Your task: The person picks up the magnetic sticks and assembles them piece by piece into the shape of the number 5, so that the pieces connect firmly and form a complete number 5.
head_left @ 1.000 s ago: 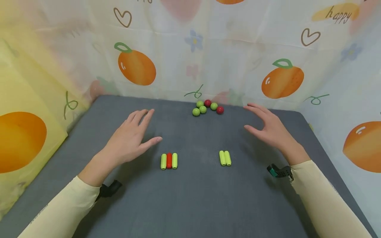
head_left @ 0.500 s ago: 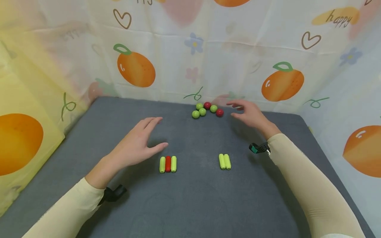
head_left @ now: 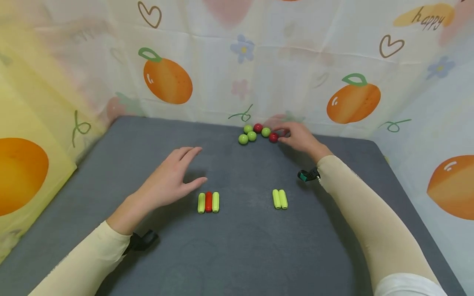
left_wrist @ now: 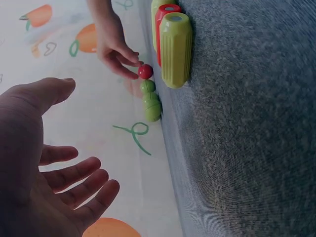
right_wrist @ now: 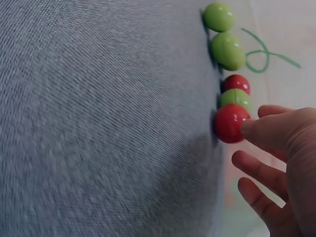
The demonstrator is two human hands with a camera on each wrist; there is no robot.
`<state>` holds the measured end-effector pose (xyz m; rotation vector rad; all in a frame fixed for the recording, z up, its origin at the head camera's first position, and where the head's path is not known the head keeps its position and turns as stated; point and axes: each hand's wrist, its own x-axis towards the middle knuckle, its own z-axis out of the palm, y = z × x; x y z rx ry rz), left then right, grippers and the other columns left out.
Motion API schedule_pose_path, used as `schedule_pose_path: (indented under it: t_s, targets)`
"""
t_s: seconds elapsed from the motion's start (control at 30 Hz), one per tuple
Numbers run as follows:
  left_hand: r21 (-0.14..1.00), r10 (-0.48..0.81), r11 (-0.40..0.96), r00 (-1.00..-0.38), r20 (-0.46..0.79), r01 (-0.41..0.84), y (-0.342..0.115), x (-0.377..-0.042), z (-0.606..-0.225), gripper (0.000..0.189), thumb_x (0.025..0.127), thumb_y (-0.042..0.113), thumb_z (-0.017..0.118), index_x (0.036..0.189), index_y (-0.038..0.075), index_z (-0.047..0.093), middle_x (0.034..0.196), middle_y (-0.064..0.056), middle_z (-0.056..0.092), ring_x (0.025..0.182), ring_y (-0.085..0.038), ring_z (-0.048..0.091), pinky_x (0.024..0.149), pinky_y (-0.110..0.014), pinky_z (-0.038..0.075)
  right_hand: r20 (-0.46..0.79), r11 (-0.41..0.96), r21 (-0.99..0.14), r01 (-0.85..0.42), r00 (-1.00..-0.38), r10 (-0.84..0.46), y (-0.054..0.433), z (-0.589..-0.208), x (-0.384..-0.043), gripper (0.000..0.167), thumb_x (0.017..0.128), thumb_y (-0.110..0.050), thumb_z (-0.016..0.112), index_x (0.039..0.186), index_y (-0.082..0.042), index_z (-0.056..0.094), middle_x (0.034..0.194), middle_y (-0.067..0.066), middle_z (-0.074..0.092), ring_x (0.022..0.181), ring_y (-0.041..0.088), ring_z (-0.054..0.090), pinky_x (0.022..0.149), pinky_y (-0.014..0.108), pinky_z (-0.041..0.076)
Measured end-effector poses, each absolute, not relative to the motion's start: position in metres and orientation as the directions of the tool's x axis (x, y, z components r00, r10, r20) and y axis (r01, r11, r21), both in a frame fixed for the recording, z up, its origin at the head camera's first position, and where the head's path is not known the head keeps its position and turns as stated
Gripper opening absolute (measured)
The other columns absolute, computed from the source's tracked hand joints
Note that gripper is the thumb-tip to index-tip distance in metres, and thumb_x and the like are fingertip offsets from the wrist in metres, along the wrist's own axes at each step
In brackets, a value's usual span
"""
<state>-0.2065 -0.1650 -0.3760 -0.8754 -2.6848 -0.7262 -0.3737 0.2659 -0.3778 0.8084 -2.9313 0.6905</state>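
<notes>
A shiny red ball [head_left: 273, 137] lies at the right end of a group of red and green balls along the table's far side. My right hand [head_left: 300, 137] is at this ball, with the thumb tip overlapping its edge in the right wrist view and the index finger behind the thumb; the other fingers are spread. My left hand [head_left: 168, 176] hovers over the table's left part, thumb apart from the fingers, holding nothing. Close to its thumb, a red ribbed cylinder [head_left: 209, 202] lies between two yellow-green ones [head_left: 216, 202].
Two more yellow-green cylinders [head_left: 279, 199] lie side by side right of the middle of the grey table [head_left: 244, 242]. Green balls [head_left: 243, 139] and another red ball [head_left: 258, 128] sit left of the right hand. A fruit-print curtain [head_left: 218, 74] hangs behind the table.
My right hand has moved left and forward from the table's right side to the red ball. My left hand has shifted slightly to the right. The balls and cylinders stay put.
</notes>
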Motion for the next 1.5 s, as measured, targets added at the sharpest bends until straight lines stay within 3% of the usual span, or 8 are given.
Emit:
schedule_pose_path:
  t_s: [0.23,0.57,0.9,1.1,1.33,1.5]
  targets:
    - [0.354,0.5,0.688,-0.767,0.403,0.634,-0.167,-0.211,-0.376,0.08,0.099,0.032,0.083,0.162,0.0,0.044,0.147,-0.02,0.056,0.137,-0.04,0.051,0.113,-0.057,0.045,0.119,0.786,-0.433,-0.442,-0.892,-0.436,0.261,-0.385,-0.375,0.035,0.101,-0.006,0.077,0.135,-0.006,0.074,0.128,0.016,0.071,0.112,0.036,0.066,0.096,0.055,0.054]
    - [0.363,0.494,0.703,-0.787,0.37,0.612,-0.17,-0.21,-0.379,0.079,0.101,0.031,0.081,0.164,0.002,0.043,0.145,-0.02,0.057,0.136,-0.04,0.052,0.113,-0.058,0.045,0.112,0.741,-0.548,-0.389,-0.912,-0.395,0.26,-0.396,-0.364,0.034,0.102,-0.012,0.078,0.135,-0.004,0.075,0.128,0.017,0.074,0.116,0.036,0.07,0.1,0.053,0.056]
    - [0.334,0.533,0.715,-0.789,0.306,0.613,-0.168,-0.209,-0.377,0.066,0.103,0.034,0.079,0.155,0.0,0.056,0.142,-0.019,0.062,0.131,-0.039,0.057,0.11,-0.057,0.048,0.173,0.678,-0.596,-0.431,-0.893,-0.415,0.258,-0.386,-0.323,0.036,0.099,-0.014,0.083,0.134,-0.007,0.078,0.124,0.011,0.075,0.107,0.027,0.074,0.094,0.046,0.059]
    - [0.345,0.537,0.71,-0.789,0.298,0.614,-0.166,-0.209,-0.379,0.062,0.102,0.032,0.079,0.152,0.0,0.059,0.139,-0.016,0.065,0.127,-0.038,0.061,0.108,-0.058,0.049,0.16,0.645,-0.62,-0.447,-0.876,-0.454,0.256,-0.395,-0.314,0.038,0.101,-0.014,0.081,0.138,-0.006,0.075,0.127,0.009,0.075,0.109,0.025,0.072,0.095,0.045,0.059]
    - [0.377,0.562,0.693,-0.788,0.253,0.615,-0.162,-0.208,-0.383,0.044,0.102,0.027,0.079,0.135,-0.001,0.071,0.124,-0.012,0.071,0.108,-0.031,0.069,0.094,-0.052,0.058,0.139,0.61,-0.689,-0.391,-0.898,-0.417,0.254,-0.411,-0.311,0.033,0.096,-0.017,0.086,0.128,-0.012,0.078,0.111,0.004,0.077,0.098,0.022,0.071,0.089,0.04,0.056]
    - [0.376,0.579,0.686,-0.78,0.237,0.623,-0.159,-0.204,-0.383,0.023,0.099,0.021,0.083,0.114,0.004,0.078,0.105,-0.006,0.071,0.094,-0.025,0.067,0.084,-0.046,0.058,0.108,0.583,-0.731,-0.354,-0.904,-0.413,0.254,-0.42,-0.31,0.033,0.097,-0.019,0.086,0.129,-0.012,0.079,0.115,0.005,0.077,0.1,0.021,0.071,0.091,0.04,0.056]
